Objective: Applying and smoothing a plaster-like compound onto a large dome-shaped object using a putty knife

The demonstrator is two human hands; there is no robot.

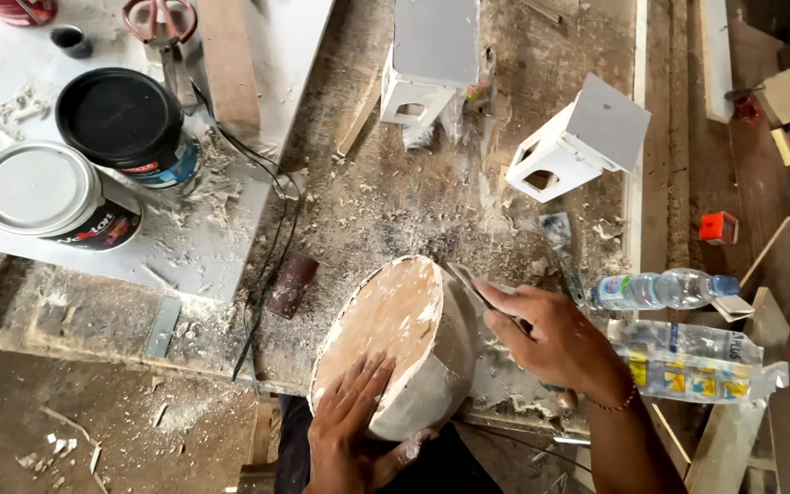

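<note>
Left hand [345, 425] flat, fingers spread on round dusty wooden drum [395, 338]; right hand [555, 338] clamped around thin metal scraper blade [473, 288].

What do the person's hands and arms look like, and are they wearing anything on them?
Both arms are bare, with no sleeves and no gloves. The right hand has a thin beaded bracelet around its wrist. The left hand wears nothing, and pale dust speckles its fingers.

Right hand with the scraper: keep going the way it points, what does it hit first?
The right hand points its flat blade up-left, with the edge already at the rim of the round wooden block. Straight on, it likely meets that block's side first. Whether the blade already touches it is unclear from this view.
</note>
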